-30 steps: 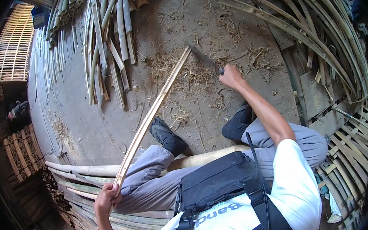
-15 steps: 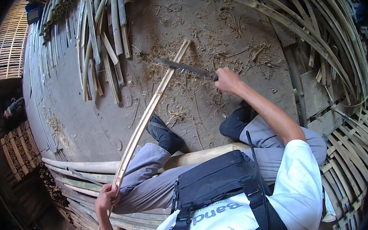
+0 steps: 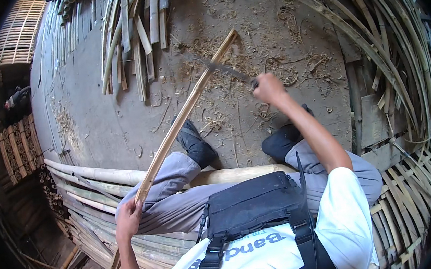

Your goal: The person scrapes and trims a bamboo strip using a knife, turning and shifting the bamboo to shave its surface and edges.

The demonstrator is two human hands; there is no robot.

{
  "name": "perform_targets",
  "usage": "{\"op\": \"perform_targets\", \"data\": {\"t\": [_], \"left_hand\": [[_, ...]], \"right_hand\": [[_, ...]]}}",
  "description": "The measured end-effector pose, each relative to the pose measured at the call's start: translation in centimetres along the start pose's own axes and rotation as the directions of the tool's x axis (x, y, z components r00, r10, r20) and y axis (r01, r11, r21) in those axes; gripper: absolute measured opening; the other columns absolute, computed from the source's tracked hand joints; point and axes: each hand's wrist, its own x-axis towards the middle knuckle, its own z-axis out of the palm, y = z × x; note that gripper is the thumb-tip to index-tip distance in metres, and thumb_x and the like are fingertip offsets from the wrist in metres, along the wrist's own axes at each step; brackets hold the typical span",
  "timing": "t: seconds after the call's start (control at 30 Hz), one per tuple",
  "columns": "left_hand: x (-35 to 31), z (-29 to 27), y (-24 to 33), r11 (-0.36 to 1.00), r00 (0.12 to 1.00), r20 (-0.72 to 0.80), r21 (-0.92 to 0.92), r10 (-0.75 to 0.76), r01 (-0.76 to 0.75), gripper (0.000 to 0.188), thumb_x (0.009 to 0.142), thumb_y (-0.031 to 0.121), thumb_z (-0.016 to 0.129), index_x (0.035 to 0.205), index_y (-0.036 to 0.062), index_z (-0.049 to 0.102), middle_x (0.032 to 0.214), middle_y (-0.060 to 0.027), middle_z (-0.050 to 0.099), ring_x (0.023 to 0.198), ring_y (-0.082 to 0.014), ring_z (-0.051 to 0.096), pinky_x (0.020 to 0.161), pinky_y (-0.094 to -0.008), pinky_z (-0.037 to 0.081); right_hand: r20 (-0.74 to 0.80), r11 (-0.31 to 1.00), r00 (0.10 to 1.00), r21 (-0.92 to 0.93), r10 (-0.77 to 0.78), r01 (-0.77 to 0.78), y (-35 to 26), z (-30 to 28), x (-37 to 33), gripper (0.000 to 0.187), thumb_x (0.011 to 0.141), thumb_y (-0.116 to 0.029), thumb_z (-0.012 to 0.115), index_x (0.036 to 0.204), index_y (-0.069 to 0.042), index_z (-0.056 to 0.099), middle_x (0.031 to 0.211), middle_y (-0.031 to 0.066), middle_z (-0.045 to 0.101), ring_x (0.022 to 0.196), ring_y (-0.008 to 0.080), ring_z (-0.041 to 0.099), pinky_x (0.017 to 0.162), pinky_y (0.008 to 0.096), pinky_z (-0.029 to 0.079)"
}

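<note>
A long split bamboo strip slants from beside my left thigh up over the floor, its pale cut side showing. My left hand is closed round its lower part, and the strip's lower end runs on past my left forearm. In my right hand is the handle of a long dark-bladed knife. The blade lies across the strip near its far end, smeared by motion toward the tip. Whether the edge is biting into the bamboo cannot be made out.
Shavings litter the floor around my feet. Split bamboo pieces lie at the back left, and long curved strips are heaped at the right. Bamboo poles run beneath my legs. A woven slatted frame is at the lower right.
The strip has rolled in my left hand, and its grooved face has turned out of sight. The knife still crosses the strip near its far end. The whole view has shifted slightly.
</note>
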Motion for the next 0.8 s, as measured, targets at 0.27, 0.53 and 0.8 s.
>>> {"op": "perform_targets", "data": {"t": [0.27, 0.53, 0.8], "left_hand": [[-0.2, -0.5, 0.1, 0.992, 0.993, 0.035, -0.066, -0.109, 0.111, 0.028, 0.099, 0.021, 0.049, 0.077, 0.0034, 0.050, 0.057, 0.0052, 0.040, 0.051, -0.0058, 0.037, 0.047, -0.0259, 0.031], [0.8, -0.2, 1.2, 0.995, 0.999, 0.003, -0.083, -0.048, 0.048, 0.034, 0.098, 0.028, 0.051, 0.070, 0.0091, 0.045, 0.057, 0.0063, 0.039, 0.048, -0.0047, 0.034, 0.044, -0.0236, 0.028], [0.9, 0.2, 2.4, 0.971, 0.990, 0.034, -0.193, -0.140, 0.144, 0.031, 0.099, 0.027, 0.051, 0.073, 0.0105, 0.044, 0.057, 0.0069, 0.035, 0.047, -0.0045, 0.031, 0.042, -0.0235, 0.024]], "right_hand": [[0.130, 0.986, 0.980, -0.052, -0.149, 0.156, -6.2, 1.0, -5.1, 0.017, 0.073, -0.011, 0.060, 0.086, -0.003, 0.067, 0.072, 0.0172, 0.066, 0.071, 0.0346, 0.068, 0.070, 0.0459, 0.056], [-0.024, 0.961, 0.972, -0.161, -0.232, 0.225, -3.2, 2.5, 0.9, 0.020, 0.070, -0.016, 0.064, 0.083, -0.001, 0.065, 0.076, 0.0204, 0.067, 0.073, 0.0372, 0.068, 0.069, 0.0475, 0.056], [0.222, 0.985, 0.961, 0.066, -0.168, 0.157, -9.8, 2.9, -4.3, 0.015, 0.072, -0.009, 0.063, 0.082, 0.002, 0.065, 0.070, 0.0177, 0.066, 0.064, 0.0310, 0.067, 0.063, 0.0428, 0.057]]}}
